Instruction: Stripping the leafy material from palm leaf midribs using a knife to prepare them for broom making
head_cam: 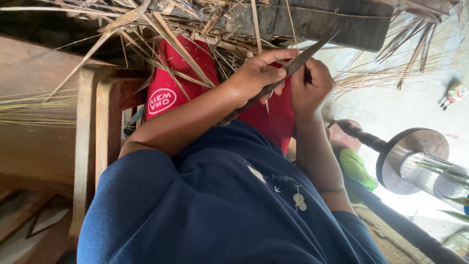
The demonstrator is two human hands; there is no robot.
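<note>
Knife (pixel 293 61): gripping it mid-blade in the left hand (pixel 256 78), thumb lying along the spine, over the red cloth (pixel 171 83); probably best keeping the edge angled away from the body and stroking lightly. Clenching the right hand (pixel 310 88) just beside it, wrist bent, around something too thin to tell. Working before dry leaf strips (pixel 161 29) piling beyond.

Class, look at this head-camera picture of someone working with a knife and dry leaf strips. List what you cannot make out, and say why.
1. Knife handle: hidden inside the left hand.
2. What the right hand grips: covered by its closed fingers.
3. Lap under the red cloth: buried by dry leaf strips.
4. Small figure on the floor: too small to identify.
5. Glass jar: cut off by the right edge.
</note>
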